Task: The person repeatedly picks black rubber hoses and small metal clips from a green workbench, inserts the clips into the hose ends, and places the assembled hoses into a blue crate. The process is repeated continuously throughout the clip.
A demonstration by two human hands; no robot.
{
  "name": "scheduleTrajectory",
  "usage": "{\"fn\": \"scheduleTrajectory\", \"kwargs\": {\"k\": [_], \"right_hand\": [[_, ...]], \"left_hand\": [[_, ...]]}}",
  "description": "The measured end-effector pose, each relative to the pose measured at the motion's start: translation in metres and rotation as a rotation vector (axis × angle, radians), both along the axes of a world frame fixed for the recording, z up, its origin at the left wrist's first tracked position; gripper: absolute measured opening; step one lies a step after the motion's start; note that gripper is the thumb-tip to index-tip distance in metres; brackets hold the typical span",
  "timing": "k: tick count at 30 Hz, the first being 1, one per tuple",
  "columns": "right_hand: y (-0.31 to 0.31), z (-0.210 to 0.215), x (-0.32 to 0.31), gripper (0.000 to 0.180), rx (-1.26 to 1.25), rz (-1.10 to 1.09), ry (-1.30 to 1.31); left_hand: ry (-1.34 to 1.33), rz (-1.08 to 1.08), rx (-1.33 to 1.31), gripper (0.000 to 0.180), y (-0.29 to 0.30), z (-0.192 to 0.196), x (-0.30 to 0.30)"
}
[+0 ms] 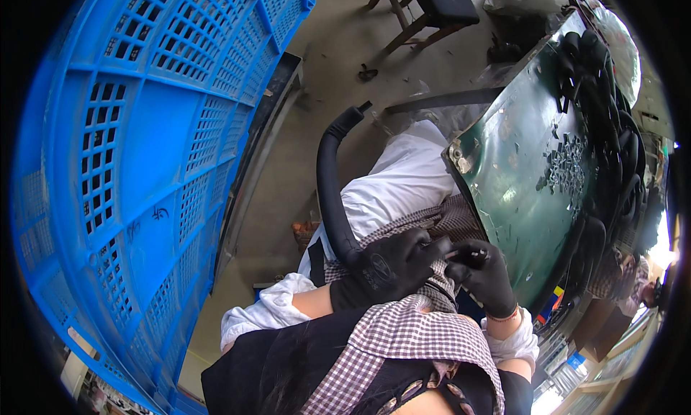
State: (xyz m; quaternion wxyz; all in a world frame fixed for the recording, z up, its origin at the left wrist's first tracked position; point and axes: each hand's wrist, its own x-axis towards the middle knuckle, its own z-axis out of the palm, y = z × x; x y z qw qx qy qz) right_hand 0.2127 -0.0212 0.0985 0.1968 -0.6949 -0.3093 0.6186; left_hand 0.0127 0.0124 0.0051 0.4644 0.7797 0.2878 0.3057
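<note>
Head view:
Left hand: gloved, closed around black hose near its lower end.
Right hand: gloved, pinching hose tip, beside the green table.
Hose: centre, curving far; likely light, rubbery, bendy; best gripped near the end.
Left: blue crate.

Both gloved hands, left & right, meet on black hose end by green table.

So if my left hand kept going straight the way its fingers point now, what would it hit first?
The left hand in its black glove points toward the right hand, also black-gloved. It would first meet the small dark part pinched between their fingertips, then the right hand itself. Depth is hard to judge here.
</note>
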Motion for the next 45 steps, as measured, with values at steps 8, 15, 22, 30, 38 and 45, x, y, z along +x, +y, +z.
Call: {"fn": "scheduleTrajectory", "kwargs": {"k": [8,15,22,30,38,45], "right_hand": [[0.021,-0.03,0.015,0.026,0.11,-0.04,0.174],[0.031,-0.039,0.025,0.023,0.263,0.214,0.232],[0.034,-0.026,0.027,0.034,0.289,0.521,0.209],[0.025,-0.033,0.02,0.029,0.086,0.613,0.33],[0.009,-0.06,0.014,0.025,0.077,0.556,0.466],[0.006,-0.034,0.042,0.028,0.532,0.735,-0.158]], "left_hand": [[0.07,-0.002,-0.266,0.057,0.012,0.01,-0.011],[-0.069,-0.026,-0.42,0.059,-0.002,-0.001,-0.013],[-0.136,-0.053,-0.238,0.054,-0.018,-0.015,-0.012],[-0.085,-0.16,-0.168,0.05,-0.025,-0.009,-0.018],[-0.113,-0.209,-0.184,0.051,-0.026,-0.011,-0.019],[-0.03,-0.05,-0.271,0.047,-0.026,0.008,-0.007]]}}
